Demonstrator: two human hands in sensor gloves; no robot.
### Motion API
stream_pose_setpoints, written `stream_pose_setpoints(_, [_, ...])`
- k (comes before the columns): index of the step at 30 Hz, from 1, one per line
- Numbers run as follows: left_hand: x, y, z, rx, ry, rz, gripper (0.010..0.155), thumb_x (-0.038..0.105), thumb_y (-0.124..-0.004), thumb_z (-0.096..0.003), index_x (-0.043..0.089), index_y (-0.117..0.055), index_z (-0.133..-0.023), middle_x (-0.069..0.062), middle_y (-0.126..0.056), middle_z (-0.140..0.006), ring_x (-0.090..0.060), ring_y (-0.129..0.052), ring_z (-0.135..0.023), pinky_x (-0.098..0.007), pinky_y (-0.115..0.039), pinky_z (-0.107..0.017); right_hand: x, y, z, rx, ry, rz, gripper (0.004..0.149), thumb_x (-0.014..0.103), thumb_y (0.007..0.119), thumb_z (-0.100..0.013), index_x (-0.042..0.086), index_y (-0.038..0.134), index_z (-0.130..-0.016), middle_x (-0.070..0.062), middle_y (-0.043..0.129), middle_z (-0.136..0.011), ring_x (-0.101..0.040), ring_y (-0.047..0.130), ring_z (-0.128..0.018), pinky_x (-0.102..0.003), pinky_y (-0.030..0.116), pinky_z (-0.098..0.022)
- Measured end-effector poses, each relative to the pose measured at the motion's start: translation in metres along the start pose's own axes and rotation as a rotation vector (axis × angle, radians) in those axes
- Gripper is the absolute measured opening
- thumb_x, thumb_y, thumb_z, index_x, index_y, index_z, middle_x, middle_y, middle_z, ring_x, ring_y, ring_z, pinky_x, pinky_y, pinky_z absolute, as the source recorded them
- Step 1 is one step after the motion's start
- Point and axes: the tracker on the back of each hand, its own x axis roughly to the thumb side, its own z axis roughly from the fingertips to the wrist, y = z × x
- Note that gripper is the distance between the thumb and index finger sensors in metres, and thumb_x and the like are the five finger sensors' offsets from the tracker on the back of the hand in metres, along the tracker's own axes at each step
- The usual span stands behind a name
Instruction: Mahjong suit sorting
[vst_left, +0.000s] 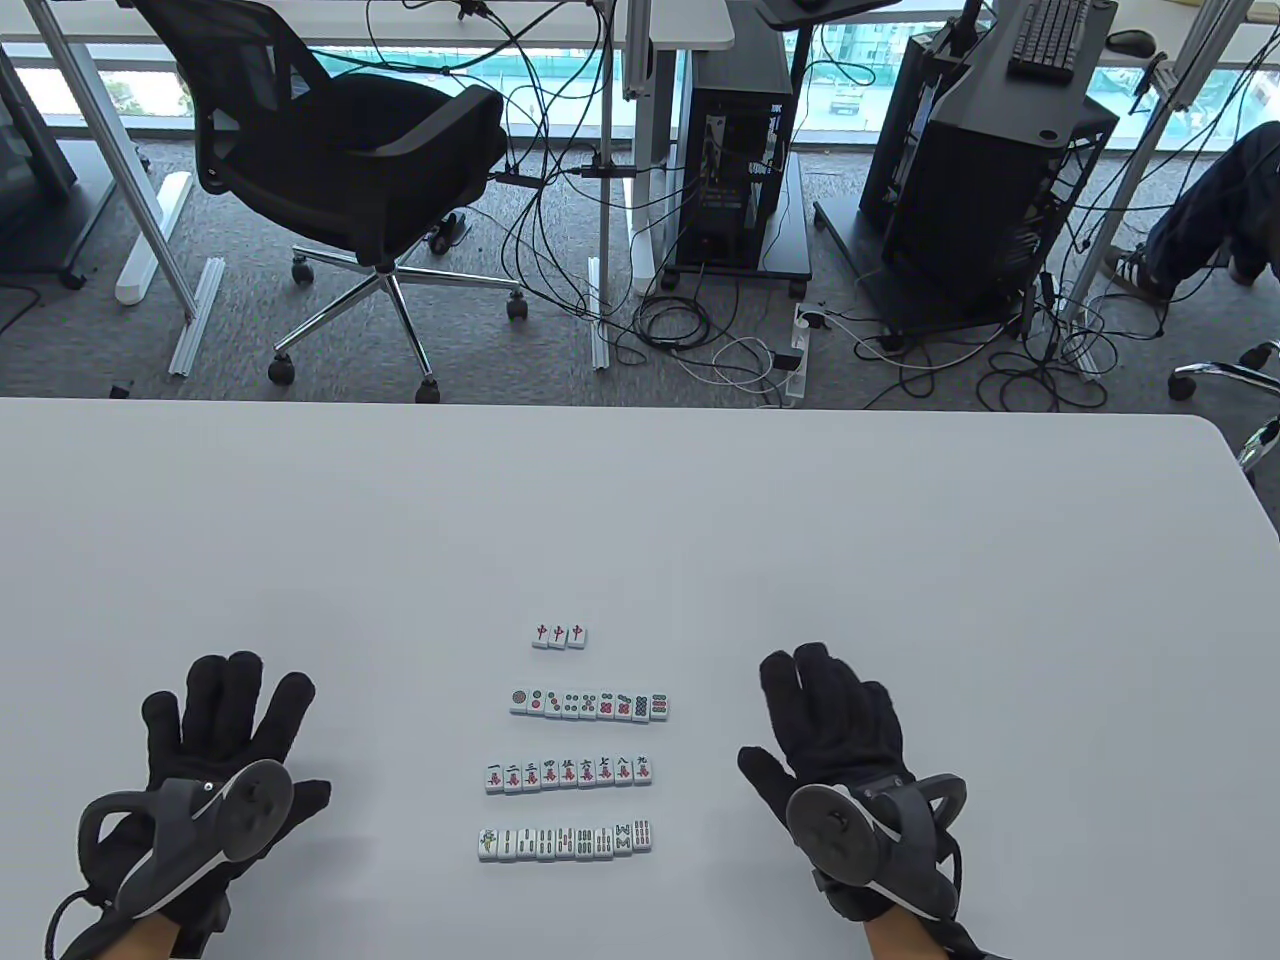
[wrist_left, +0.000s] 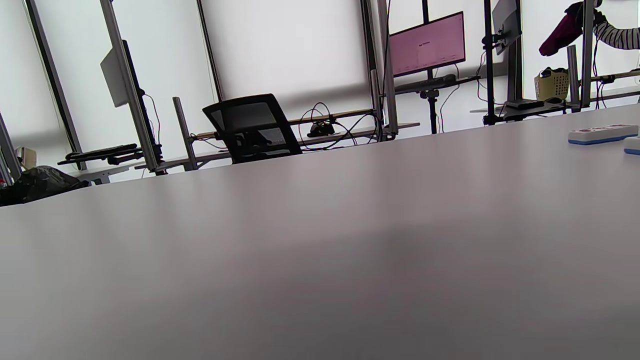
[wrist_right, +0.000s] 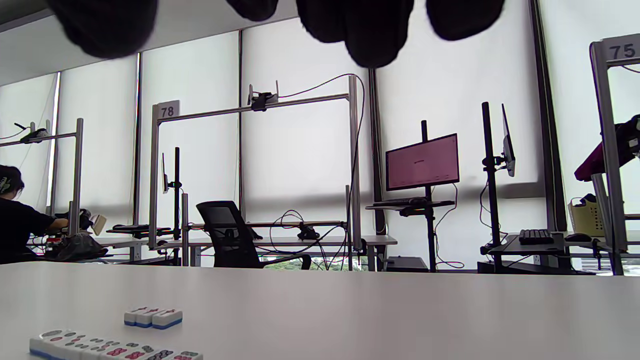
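Evidently sorted: tile rows (vst_left: 570, 770) grouped by suit; left hand (vst_left: 215, 760), right hand (vst_left: 835, 740) flat, spread, empty

Black office chair (vst_left: 350, 170), floor cables (vst_left: 700, 340)

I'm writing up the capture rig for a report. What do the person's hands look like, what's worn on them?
Both hands, left hand and right hand, wear black fabric gloves covering every finger. Strapped to the back of each is a dark grey plastic tracker with a round disc and a looping ring, left tracker and right tracker. A thin black cable loops by the left wrist. No sleeves are visible.
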Motion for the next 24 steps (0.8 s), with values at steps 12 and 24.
stream_pose_setpoints(12, [0.002,-0.001,0.000,0.010,-0.015,-0.006,0.092,0.078,-0.056,-0.0287,0.046,-0.015,-0.105,0.006,0.002,-0.115,-0.027,-0.004,-0.115,-0.058,-0.017,-0.084,-0.061,0.037,0.024,0.099,0.207,0.040,0.086,0.068,0.052,-0.043,0.032,0.002,-0.103,-0.013,-0.005,-0.110,-0.048,-0.003,-0.098,-0.076,0.010,-0.064])
stream_pose_setpoints(24, [0.001,0.002,0.000,0.046,-0.014,0.018,0.092,0.078,-0.054,-0.0287,0.047,-0.014,-0.105,0.007,0.003,-0.115,-0.026,-0.002,-0.114,-0.058,-0.015,-0.084,-0.059,0.037,0.026,0.095,0.181,-0.005,0.086,0.069,0.051,-0.043,0.033,0.002,-0.104,-0.012,-0.005,-0.111,-0.045,-0.007,-0.099,-0.076,0.006,-0.064])
